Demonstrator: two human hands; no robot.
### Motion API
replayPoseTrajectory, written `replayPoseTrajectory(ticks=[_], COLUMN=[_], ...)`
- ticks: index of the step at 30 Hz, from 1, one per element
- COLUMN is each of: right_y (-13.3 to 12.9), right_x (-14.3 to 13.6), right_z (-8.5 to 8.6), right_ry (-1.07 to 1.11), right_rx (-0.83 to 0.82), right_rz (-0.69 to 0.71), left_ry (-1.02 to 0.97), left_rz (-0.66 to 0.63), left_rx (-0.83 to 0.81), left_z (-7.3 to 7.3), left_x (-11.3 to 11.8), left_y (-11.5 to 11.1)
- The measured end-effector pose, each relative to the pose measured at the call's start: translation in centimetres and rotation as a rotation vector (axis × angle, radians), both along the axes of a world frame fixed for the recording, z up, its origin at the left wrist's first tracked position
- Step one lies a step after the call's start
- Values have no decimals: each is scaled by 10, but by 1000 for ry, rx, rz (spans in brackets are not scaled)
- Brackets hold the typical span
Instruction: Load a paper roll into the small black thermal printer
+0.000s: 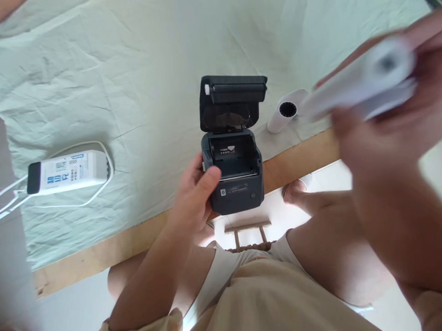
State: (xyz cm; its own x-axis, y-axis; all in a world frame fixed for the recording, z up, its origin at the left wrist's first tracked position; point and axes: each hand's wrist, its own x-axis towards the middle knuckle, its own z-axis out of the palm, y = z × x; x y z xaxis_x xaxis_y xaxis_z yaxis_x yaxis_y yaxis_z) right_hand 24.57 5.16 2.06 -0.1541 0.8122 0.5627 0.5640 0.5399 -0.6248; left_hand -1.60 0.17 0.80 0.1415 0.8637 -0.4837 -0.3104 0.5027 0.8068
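Note:
A small dark grey label printer (237, 199) is held at the table's front edge, its lid (229, 114) swung up and its paper bay bare inside. My left hand (198, 188) is closed around the printer's left side, thumb on top. Off to the right, my right hand (398, 114) grips a white paper roll (367, 71), blurred by motion, with its hollow core showing. Between printer and right hand, another white roll (277, 120) with a dark core lies on the cloth, a strip loose from it.
A white power bank (73, 172) with a looped white cable lies on the left of the pale green cloth (140, 91). The wooden table edge (132, 240) runs in front of my legs. Part of another person's arm (2, 9) shows at top left.

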Motion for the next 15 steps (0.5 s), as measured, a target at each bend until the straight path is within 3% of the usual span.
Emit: replayPoseTrajectory(ticks=[2,6,9,15], right_y=[-13,-25,-20,-9], right_x=[-30,-69,-73,-68], right_z=[0,-5,-11,-21], right_ry=[-51,-117,-208,-191], right_rx=[98,137,126,155], right_rz=[140,101,70,163], left_ry=[-7,8,14,-8], left_rz=[-46,-57,-54,-40], left_rx=[44,49,18,45], left_z=[0,0,0,-2], left_x=[-1,-3,-4,-5], left_y=[0,-1,-2,-4])
